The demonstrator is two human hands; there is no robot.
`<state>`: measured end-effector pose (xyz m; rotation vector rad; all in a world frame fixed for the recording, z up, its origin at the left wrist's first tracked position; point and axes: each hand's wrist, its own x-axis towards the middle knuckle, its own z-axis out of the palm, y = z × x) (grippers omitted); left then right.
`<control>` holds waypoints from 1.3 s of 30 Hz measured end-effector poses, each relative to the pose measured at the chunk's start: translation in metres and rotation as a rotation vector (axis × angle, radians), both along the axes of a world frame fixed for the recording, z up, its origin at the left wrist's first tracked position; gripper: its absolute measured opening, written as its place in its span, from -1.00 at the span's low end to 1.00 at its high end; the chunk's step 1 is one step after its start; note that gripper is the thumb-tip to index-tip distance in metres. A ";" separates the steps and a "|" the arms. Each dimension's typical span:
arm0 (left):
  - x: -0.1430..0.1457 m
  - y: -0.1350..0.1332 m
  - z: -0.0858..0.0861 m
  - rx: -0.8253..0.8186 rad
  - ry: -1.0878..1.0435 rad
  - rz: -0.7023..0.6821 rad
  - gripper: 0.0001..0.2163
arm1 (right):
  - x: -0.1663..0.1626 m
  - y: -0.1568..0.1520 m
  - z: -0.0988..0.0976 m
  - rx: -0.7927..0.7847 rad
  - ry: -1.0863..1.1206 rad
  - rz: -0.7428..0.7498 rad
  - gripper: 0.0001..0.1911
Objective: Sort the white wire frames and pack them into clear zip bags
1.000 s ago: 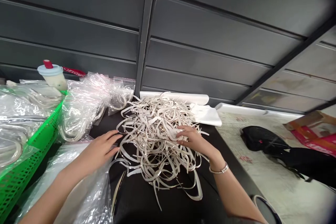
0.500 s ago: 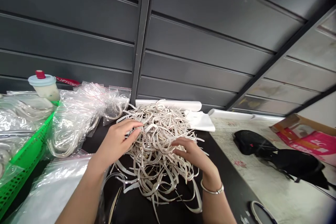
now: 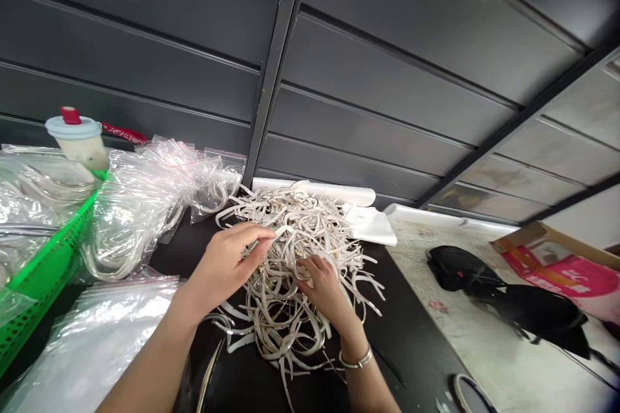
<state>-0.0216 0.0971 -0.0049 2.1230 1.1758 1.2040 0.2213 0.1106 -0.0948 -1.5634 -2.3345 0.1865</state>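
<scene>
A tangled heap of pale, thin curved strips [image 3: 285, 329] lies in front of me; some have shiny edges. My left hand [image 3: 239, 258] is at the heap's left side. Its thumb and forefinger are pinched on the end of one white strip [image 3: 285, 230]. My right hand [image 3: 322, 284], with a silver bangle on the wrist, reaches into the middle of the heap. Its fingers are curled among the strips, and the fingertips are partly hidden there.
A green basket [image 3: 53, 281] at left holds bagged strips. Beside it are filled clear bags [image 3: 130, 213] and flat plastic bags [image 3: 106, 329]. A lidded cup [image 3: 80, 142] stands behind. White rolls [image 3: 334, 192] line the dark panel wall. A black bag [image 3: 537, 310] and a carton [image 3: 562, 264] are at right.
My right hand has moved left and down into the heap, its fingers now curled among the strips. My left hand has shifted slightly right and closed its fingertips on a white strip.
</scene>
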 end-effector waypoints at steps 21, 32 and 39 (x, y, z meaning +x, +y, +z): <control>0.039 0.009 -0.019 -0.352 -0.196 -0.155 -0.77 | -0.032 -0.004 0.065 0.045 0.664 0.223 -0.75; 0.042 0.017 -0.026 -0.451 -0.315 -0.090 -0.85 | -0.028 -0.002 0.058 0.179 0.734 0.237 -0.94; 0.042 0.019 -0.028 -0.503 -0.307 -0.154 -0.82 | -0.026 0.000 0.058 0.226 0.690 0.311 -0.95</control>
